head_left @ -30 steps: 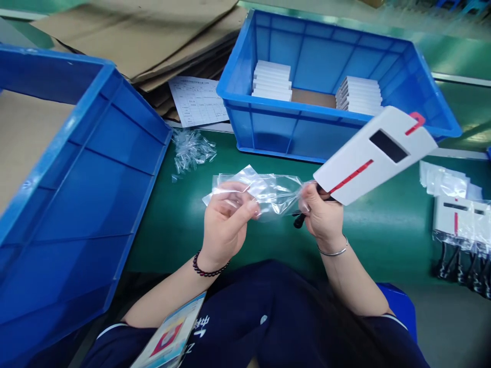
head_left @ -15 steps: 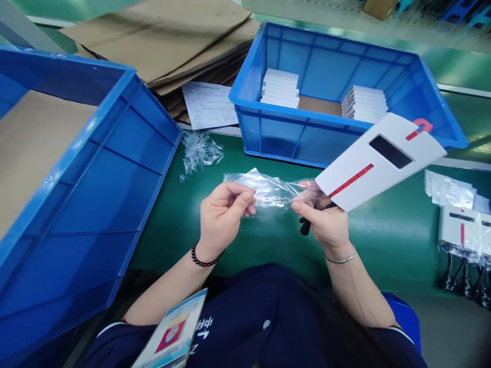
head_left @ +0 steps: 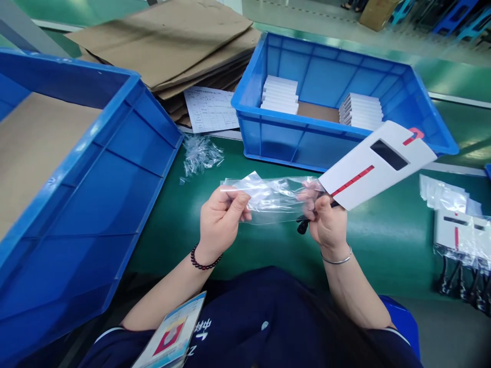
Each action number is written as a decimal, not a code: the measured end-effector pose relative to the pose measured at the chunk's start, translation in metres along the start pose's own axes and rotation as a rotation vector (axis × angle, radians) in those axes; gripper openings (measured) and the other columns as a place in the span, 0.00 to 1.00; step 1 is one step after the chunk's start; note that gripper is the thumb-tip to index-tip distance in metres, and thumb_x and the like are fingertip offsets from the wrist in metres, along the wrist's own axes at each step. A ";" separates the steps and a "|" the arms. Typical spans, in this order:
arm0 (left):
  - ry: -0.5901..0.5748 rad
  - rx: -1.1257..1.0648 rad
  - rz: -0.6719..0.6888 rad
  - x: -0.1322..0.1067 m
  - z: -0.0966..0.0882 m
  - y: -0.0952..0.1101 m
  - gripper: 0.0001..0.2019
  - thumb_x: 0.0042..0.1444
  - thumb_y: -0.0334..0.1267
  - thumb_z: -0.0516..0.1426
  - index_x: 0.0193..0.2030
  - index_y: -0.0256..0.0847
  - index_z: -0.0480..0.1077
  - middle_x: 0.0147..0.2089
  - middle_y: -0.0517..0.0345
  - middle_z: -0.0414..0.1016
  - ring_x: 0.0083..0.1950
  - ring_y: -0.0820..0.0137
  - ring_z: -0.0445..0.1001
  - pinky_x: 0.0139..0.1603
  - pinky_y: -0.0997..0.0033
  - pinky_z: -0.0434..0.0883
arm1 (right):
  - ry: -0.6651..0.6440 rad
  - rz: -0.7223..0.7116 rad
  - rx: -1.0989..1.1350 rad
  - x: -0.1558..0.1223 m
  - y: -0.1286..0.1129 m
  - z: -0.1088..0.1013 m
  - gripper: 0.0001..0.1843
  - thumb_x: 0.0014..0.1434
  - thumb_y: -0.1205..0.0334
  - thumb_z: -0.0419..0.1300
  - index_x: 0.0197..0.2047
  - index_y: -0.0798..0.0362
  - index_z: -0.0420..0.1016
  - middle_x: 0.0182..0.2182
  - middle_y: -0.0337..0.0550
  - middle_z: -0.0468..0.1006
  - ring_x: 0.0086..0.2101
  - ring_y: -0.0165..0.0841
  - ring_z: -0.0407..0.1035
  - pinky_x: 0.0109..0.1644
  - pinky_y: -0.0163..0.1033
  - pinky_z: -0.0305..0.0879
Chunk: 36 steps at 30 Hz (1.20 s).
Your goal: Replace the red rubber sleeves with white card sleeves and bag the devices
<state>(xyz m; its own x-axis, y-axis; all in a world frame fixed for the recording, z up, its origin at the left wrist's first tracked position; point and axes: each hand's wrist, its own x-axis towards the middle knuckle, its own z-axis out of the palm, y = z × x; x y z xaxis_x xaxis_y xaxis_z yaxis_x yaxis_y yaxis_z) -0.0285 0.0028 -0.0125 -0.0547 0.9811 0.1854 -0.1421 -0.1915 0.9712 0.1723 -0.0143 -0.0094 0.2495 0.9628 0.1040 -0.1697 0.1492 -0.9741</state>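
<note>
Between my hands a clear plastic bag [head_left: 274, 197] is stretched out sideways above the green table. My left hand [head_left: 224, 214] pinches its left end between thumb and fingers. My right hand [head_left: 326, 220] grips the lower end of a flat white device [head_left: 376, 166], which has a dark window, a red stripe and a red loop at its top corner. The fingers of that hand lie behind or within the bag's right end; which one I cannot tell. A black cable end [head_left: 303, 226] pokes out below them. A white sheet or bag [head_left: 252, 179] shows behind the clear bag.
A blue crate [head_left: 284, 135] with stacked white pieces stands behind my hands. Another blue crate [head_left: 126, 168], cardboard-lined, is at left. Clear plastic scraps [head_left: 201, 153] lie between them, near a printed sheet [head_left: 210, 110] and cardboard [head_left: 164, 41]. Bagged white devices [head_left: 456, 230] lie at right.
The bag's right end, bunched before, is now spread wider. My right thumb has shifted up toward the device. The view has tilted slightly.
</note>
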 end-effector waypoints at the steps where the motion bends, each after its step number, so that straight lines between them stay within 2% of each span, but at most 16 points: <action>1: 0.023 -0.008 0.009 0.001 -0.001 0.000 0.13 0.56 0.45 0.65 0.31 0.38 0.71 0.21 0.64 0.70 0.20 0.76 0.71 0.19 0.79 0.69 | -0.029 0.015 -0.002 0.000 -0.001 -0.001 0.21 0.48 0.43 0.72 0.37 0.49 0.77 0.34 0.43 0.79 0.27 0.30 0.69 0.23 0.35 0.63; 3: 0.053 -0.012 0.029 0.004 -0.005 0.000 0.13 0.55 0.45 0.65 0.30 0.38 0.71 0.21 0.64 0.70 0.20 0.77 0.70 0.21 0.79 0.69 | -0.037 0.043 -0.015 0.001 -0.002 -0.003 0.21 0.46 0.49 0.74 0.40 0.48 0.77 0.37 0.42 0.79 0.30 0.31 0.71 0.26 0.35 0.66; 4: 0.056 -0.008 0.034 0.005 -0.006 0.001 0.13 0.55 0.45 0.66 0.30 0.38 0.72 0.21 0.63 0.70 0.20 0.77 0.70 0.21 0.79 0.70 | -0.021 0.048 -0.023 0.001 -0.002 -0.003 0.18 0.47 0.51 0.74 0.38 0.49 0.77 0.33 0.40 0.78 0.26 0.28 0.69 0.26 0.35 0.66; 6: 0.045 -0.004 0.028 0.006 -0.008 0.001 0.13 0.54 0.46 0.66 0.30 0.38 0.72 0.21 0.62 0.71 0.21 0.76 0.71 0.21 0.78 0.69 | 0.020 0.039 -0.026 0.001 0.000 -0.004 0.15 0.52 0.48 0.70 0.33 0.50 0.76 0.24 0.35 0.74 0.18 0.23 0.59 0.22 0.34 0.62; 7: 0.037 -0.006 0.017 0.006 -0.008 0.001 0.14 0.54 0.46 0.66 0.30 0.38 0.72 0.21 0.62 0.71 0.20 0.76 0.70 0.20 0.78 0.69 | 0.017 0.031 -0.029 0.001 0.001 -0.003 0.17 0.54 0.45 0.68 0.33 0.50 0.76 0.23 0.35 0.73 0.17 0.23 0.56 0.21 0.34 0.61; 9: 0.039 -0.019 0.007 0.005 -0.007 0.002 0.14 0.54 0.47 0.66 0.29 0.38 0.72 0.21 0.62 0.71 0.20 0.76 0.70 0.20 0.78 0.69 | -0.023 0.021 -0.059 -0.001 0.003 -0.001 0.19 0.52 0.43 0.69 0.34 0.50 0.76 0.28 0.38 0.77 0.21 0.25 0.63 0.24 0.35 0.66; 11: 0.044 -0.028 0.007 0.004 -0.006 0.003 0.14 0.53 0.46 0.66 0.29 0.38 0.72 0.21 0.62 0.70 0.20 0.77 0.70 0.20 0.79 0.69 | -0.026 0.002 -0.092 -0.003 0.004 0.001 0.19 0.46 0.47 0.74 0.34 0.50 0.76 0.32 0.40 0.78 0.30 0.31 0.71 0.34 0.39 0.73; 14: 0.031 -0.039 -0.003 0.005 -0.005 0.007 0.13 0.53 0.45 0.67 0.29 0.38 0.72 0.21 0.62 0.70 0.20 0.77 0.70 0.20 0.78 0.70 | 0.027 0.006 -0.079 -0.005 0.004 0.001 0.17 0.50 0.48 0.72 0.30 0.50 0.74 0.27 0.38 0.75 0.27 0.31 0.71 0.35 0.41 0.75; 18: 0.040 -0.033 -0.038 0.008 -0.009 0.011 0.15 0.50 0.47 0.68 0.28 0.38 0.72 0.20 0.61 0.69 0.19 0.76 0.68 0.19 0.78 0.68 | -0.062 -0.008 -0.045 -0.005 0.003 -0.001 0.21 0.45 0.48 0.74 0.38 0.48 0.76 0.33 0.40 0.78 0.32 0.34 0.73 0.41 0.45 0.76; 21: -0.014 -0.116 -0.031 0.006 -0.007 0.007 0.17 0.48 0.51 0.69 0.28 0.40 0.72 0.19 0.61 0.68 0.19 0.75 0.67 0.20 0.76 0.68 | 0.033 0.004 -0.038 -0.004 0.006 0.003 0.18 0.44 0.53 0.76 0.34 0.49 0.74 0.30 0.38 0.75 0.31 0.33 0.72 0.39 0.43 0.75; 23: -0.061 -0.298 -0.011 -0.003 0.003 0.000 0.23 0.41 0.58 0.69 0.35 0.43 0.74 0.25 0.58 0.72 0.25 0.72 0.72 0.24 0.73 0.73 | 0.137 0.001 0.000 -0.005 0.010 0.008 0.19 0.43 0.52 0.76 0.30 0.50 0.72 0.28 0.36 0.73 0.29 0.30 0.70 0.36 0.41 0.74; 26: -0.128 -0.549 -0.078 -0.020 0.027 -0.009 0.41 0.29 0.63 0.71 0.51 0.48 0.72 0.46 0.51 0.76 0.44 0.63 0.78 0.41 0.65 0.78 | 0.198 -0.032 -0.028 -0.009 0.016 0.016 0.21 0.43 0.49 0.75 0.28 0.50 0.70 0.27 0.35 0.71 0.29 0.30 0.70 0.37 0.40 0.74; 28: -0.112 -0.591 -0.190 -0.026 0.041 -0.012 0.33 0.37 0.57 0.72 0.49 0.47 0.73 0.46 0.53 0.76 0.46 0.66 0.77 0.46 0.66 0.77 | 0.149 -0.065 -0.084 -0.012 0.018 0.018 0.20 0.44 0.47 0.74 0.29 0.50 0.72 0.26 0.36 0.71 0.28 0.30 0.69 0.35 0.39 0.72; 31: -0.003 -0.532 -0.303 -0.019 0.046 -0.010 0.13 0.49 0.45 0.69 0.37 0.42 0.74 0.32 0.60 0.75 0.34 0.76 0.76 0.40 0.75 0.75 | 0.033 -0.046 -0.027 -0.014 0.013 0.012 0.21 0.51 0.40 0.68 0.33 0.50 0.76 0.30 0.40 0.75 0.24 0.27 0.64 0.24 0.35 0.63; 34: 0.016 -0.495 -0.340 -0.006 0.038 -0.006 0.12 0.46 0.42 0.71 0.32 0.40 0.75 0.28 0.62 0.75 0.30 0.77 0.74 0.35 0.78 0.74 | -0.013 0.042 0.039 -0.009 0.004 -0.001 0.24 0.56 0.36 0.61 0.39 0.50 0.77 0.34 0.44 0.77 0.23 0.26 0.59 0.19 0.33 0.51; 36: 0.011 -0.506 -0.372 -0.001 0.033 -0.003 0.13 0.44 0.43 0.72 0.31 0.40 0.76 0.28 0.61 0.75 0.30 0.78 0.75 0.35 0.78 0.74 | -0.066 0.073 0.016 -0.005 0.000 -0.008 0.21 0.54 0.42 0.64 0.43 0.50 0.77 0.36 0.45 0.79 0.23 0.26 0.59 0.19 0.33 0.50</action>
<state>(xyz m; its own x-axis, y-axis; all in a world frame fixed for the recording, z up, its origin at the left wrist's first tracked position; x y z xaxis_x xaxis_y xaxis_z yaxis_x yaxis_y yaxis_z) 0.0044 0.0031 -0.0110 0.0784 0.9847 -0.1555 -0.6034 0.1711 0.7789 0.1784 -0.0207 -0.0116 0.1723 0.9840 0.0464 -0.2003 0.0811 -0.9764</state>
